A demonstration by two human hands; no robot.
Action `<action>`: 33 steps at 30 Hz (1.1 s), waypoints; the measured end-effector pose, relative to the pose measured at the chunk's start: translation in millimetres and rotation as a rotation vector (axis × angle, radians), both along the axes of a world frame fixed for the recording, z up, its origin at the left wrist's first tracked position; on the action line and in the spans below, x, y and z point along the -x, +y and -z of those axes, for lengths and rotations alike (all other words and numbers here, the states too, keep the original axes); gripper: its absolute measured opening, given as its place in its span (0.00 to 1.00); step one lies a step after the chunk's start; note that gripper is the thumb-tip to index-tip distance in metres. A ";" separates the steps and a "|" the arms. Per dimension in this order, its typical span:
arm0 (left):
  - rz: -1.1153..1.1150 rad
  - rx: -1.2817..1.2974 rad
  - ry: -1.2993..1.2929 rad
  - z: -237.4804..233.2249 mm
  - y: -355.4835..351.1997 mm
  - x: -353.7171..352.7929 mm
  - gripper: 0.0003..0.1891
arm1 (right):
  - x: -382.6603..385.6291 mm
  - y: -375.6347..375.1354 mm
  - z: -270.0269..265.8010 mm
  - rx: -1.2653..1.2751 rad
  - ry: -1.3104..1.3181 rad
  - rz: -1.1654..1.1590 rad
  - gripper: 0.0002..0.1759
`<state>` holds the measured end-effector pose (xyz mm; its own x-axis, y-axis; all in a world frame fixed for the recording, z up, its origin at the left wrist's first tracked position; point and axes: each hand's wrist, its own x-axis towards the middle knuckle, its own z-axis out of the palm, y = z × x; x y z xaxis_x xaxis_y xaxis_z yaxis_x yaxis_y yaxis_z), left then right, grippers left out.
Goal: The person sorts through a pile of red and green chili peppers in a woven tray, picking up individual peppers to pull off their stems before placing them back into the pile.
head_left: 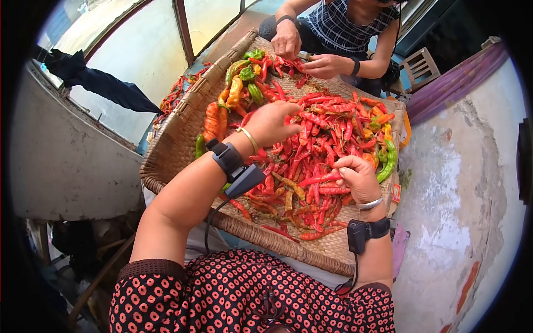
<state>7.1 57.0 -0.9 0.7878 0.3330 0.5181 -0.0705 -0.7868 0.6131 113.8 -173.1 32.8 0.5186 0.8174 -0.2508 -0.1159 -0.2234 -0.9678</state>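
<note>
A wide woven basket tray (161,166) holds a heap of red chili peppers (333,130), some of them wrinkled and brownish. My right hand (360,180) pinches a red chili pepper (319,180) at one end, low over the heap's right side. Over the left part of the heap, my left hand (271,123) reaches with thumb and fingers apart; nothing shows between them. Just beyond it lie orange peppers (234,93) and green peppers (255,93). A long green pepper (388,162) rests near the right rim, close to my right hand.
Across the tray a co-worker's hands (322,65) handle red chilies at the far edge. A folded dark umbrella (105,83) hangs by the window at left. More red chilies (176,94) lie outside the left rim. A worn wall (438,183) stands to the right, a wooden chair (420,67) behind.
</note>
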 end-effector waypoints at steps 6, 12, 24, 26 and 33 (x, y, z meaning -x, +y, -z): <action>0.698 0.381 0.288 -7.8 -45.2 3.3 0.22 | 0.4 -3.3 -2.3 -0.183 0.305 -0.161 0.06; 0.825 0.392 0.393 9.3 -58.5 0.7 0.14 | -1.5 -3.6 4.0 -0.371 0.462 -0.245 0.07; -0.056 0.804 0.123 -1.6 7.9 -8.6 0.16 | -24.7 -4.4 23.7 -0.183 0.403 0.003 0.13; -0.094 0.842 0.039 3.6 -0.9 -8.1 0.14 | -20.5 -0.1 27.0 -0.156 0.387 0.115 0.12; 0.697 0.441 0.797 -0.4 -52.0 0.1 0.14 | -4.0 7.0 31.1 -0.141 0.381 0.062 0.11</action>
<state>6.9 5.1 -0.5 0.9241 -0.2760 -0.2644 0.1254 -0.4346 0.8919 117.8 -166.1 1.7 0.4599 0.8274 -0.3223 -0.4811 -0.0729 -0.8736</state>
